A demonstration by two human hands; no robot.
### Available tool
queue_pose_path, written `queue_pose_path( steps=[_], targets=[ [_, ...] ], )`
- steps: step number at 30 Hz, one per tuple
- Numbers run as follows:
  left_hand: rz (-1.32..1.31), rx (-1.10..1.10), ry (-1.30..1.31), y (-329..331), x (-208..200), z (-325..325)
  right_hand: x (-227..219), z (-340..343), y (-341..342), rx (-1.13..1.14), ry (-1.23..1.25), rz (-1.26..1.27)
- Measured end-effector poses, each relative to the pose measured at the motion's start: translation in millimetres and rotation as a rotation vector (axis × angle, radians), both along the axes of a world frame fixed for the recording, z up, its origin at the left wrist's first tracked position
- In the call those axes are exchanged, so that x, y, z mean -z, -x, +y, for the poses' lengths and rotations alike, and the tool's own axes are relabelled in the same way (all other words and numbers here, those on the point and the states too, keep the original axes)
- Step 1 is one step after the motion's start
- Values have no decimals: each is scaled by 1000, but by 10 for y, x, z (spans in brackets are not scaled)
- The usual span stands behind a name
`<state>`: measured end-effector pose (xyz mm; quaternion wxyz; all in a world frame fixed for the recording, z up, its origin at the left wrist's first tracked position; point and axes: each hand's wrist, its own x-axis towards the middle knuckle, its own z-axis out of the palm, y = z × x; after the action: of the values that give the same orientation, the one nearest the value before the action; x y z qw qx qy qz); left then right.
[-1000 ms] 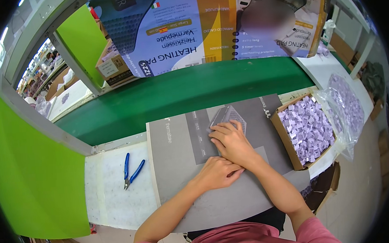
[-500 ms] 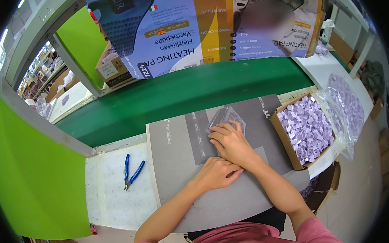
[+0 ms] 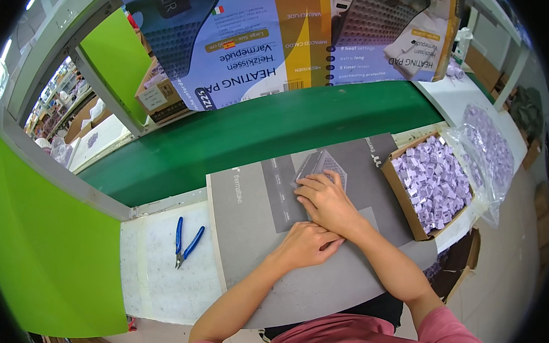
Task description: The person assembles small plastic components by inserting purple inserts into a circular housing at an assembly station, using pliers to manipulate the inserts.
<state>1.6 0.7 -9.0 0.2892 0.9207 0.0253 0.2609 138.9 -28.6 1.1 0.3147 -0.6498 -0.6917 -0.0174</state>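
A grey printed cardboard sheet (image 3: 247, 235) lies on the white worktable in front of me. My right hand (image 3: 327, 198) rests palm down on it, fingers stretched out over a printed picture of a device. Just nearer to me, my left hand (image 3: 306, 244) lies on the sheet with its fingers curled, touching the right wrist. Nothing shows in either hand. Blue-handled flush cutters (image 3: 187, 243) lie on the table, left of the sheet, with their handles spread.
An open cardboard box (image 3: 402, 199) full of small pale-purple pieces stands at the right, beside a clear plastic bag (image 3: 488, 160) of similar pieces. A green belt (image 3: 266, 131) runs behind the table. Large printed cartons (image 3: 249, 42) stand beyond it; a bright green panel (image 3: 48, 245) borders the left.
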Motion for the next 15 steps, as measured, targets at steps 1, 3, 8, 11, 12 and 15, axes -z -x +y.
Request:
queue_pose_path(
  steps=[1, 3, 8, 11, 12, 15],
  targets=[
    [-1, 1, 2, 1, 3, 1, -2, 0, 1, -1, 0, 1],
    [0, 0, 1, -1, -7, 0, 2, 2, -2, -1, 1, 3],
    [0, -5, -1, 2, -22, -4, 4, 1, -2, -1, 2, 2],
    [6, -8, -5, -2, -31, -7, -15, -8, -5, 1, 6, -3],
    [7, -7, -8, -2, -31, -7, -12, -8, -7, 0, 5, -3],
    [2, -7, -14, 0, -21, -4, -2, -3, -3, -1, 6, 0]
  ],
)
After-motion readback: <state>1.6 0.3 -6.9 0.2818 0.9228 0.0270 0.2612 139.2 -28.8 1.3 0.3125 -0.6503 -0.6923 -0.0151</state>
